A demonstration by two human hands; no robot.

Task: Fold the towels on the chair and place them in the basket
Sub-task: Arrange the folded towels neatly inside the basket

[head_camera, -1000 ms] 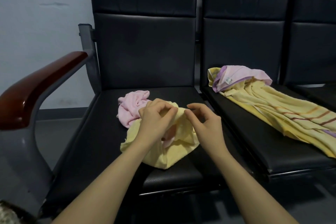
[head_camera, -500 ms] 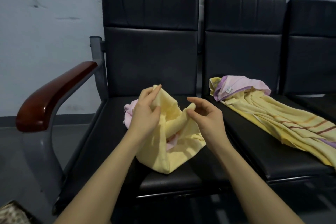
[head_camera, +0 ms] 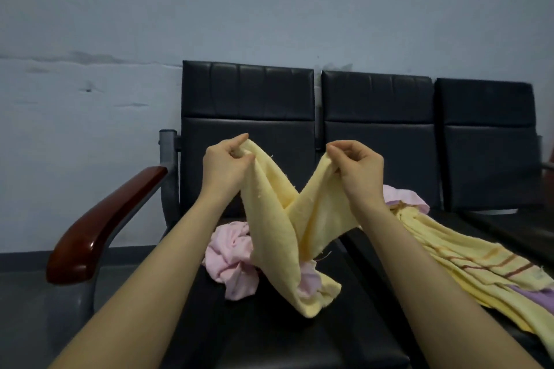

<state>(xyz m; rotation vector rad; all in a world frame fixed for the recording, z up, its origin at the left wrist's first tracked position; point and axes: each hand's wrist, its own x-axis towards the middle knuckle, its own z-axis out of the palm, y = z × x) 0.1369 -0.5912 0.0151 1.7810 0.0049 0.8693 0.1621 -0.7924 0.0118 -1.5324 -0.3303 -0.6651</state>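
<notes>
Pinching the yellow towel point(head_camera: 278, 219) mid-frame by two top corners, left hand point(head_camera: 227, 165) and right hand point(head_camera: 356, 165) level and apart, cloth sagging in a V between them, low end resting on the chair seat point(head_camera: 269, 335), basket nowhere in view

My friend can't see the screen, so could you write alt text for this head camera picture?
Two bare hands, left hand and right hand, each pinch a top corner of a small yellow towel above a black chair seat. A crumpled pink towel lies beneath; a striped yellow towel drapes the next seat.
</notes>
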